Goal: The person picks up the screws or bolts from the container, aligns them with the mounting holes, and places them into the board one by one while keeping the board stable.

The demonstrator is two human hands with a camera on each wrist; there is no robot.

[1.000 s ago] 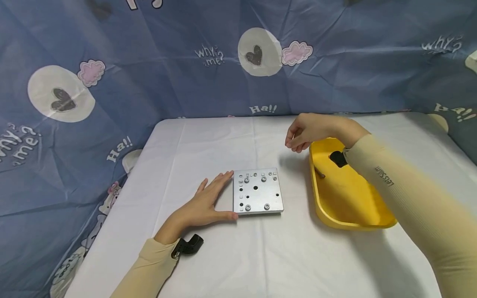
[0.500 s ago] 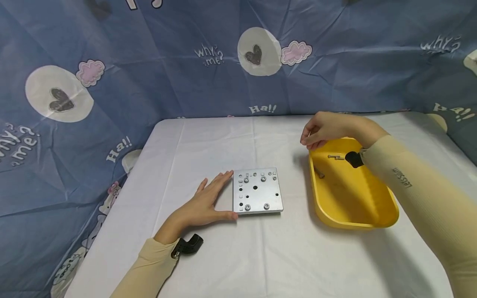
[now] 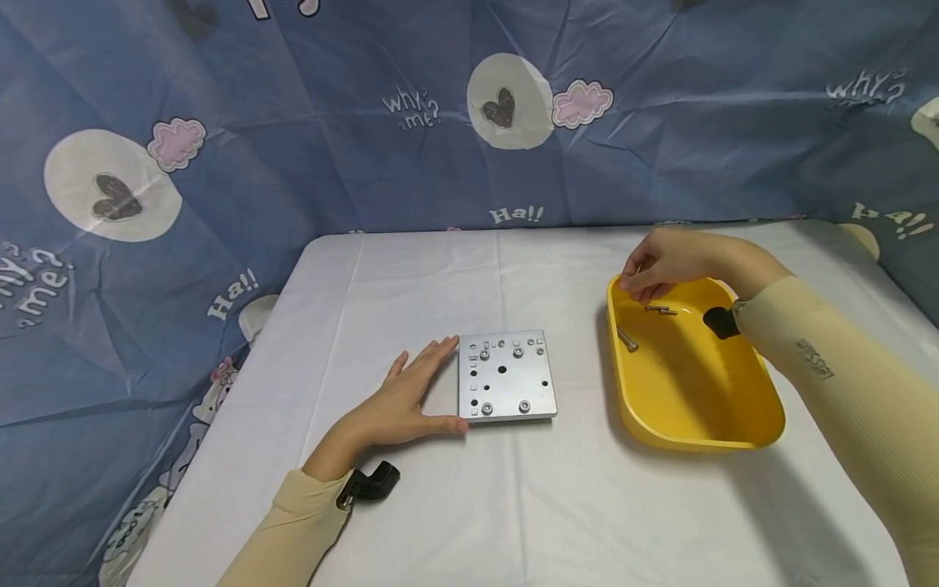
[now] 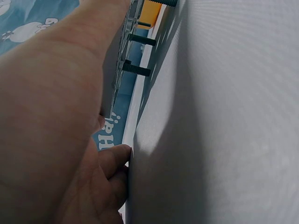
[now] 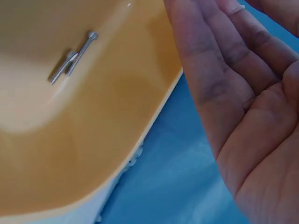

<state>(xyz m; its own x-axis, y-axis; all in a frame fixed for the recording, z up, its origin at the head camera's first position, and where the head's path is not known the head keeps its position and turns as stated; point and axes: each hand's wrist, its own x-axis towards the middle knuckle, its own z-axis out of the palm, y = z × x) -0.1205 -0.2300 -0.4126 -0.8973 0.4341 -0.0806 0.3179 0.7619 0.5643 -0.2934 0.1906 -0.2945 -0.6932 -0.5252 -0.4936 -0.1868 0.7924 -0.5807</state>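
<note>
A square silver metal plate (image 3: 517, 383) with several holes and socket-head bolts lies on the white table. In the left wrist view, threaded bolt shanks (image 4: 136, 69) stick out from its underside. My left hand (image 3: 399, 412) rests at the plate's left side, fingers extended, index fingertip at the far-left corner and thumb at the near-left one. My right hand (image 3: 663, 265) hangs over the far-left corner of a yellow tray (image 3: 700, 444), fingers loosely bent, no object visible in them. Just below lie two bolts (image 3: 660, 309), seen closer as the bolts (image 5: 70, 60) in the right wrist view.
One thicker bolt (image 3: 627, 339) lies along the tray's left wall. A white cloth (image 3: 411, 522) covers the table. Blue printed fabric (image 3: 411, 163) hangs behind it. Black camera mounts sit on both wrists, the left mount (image 3: 374, 483) close over the cloth.
My right hand has moved right and lower, from beside the tray to above its far-left corner, uncovering the two bolts inside. The left hand and plate stay put.
</note>
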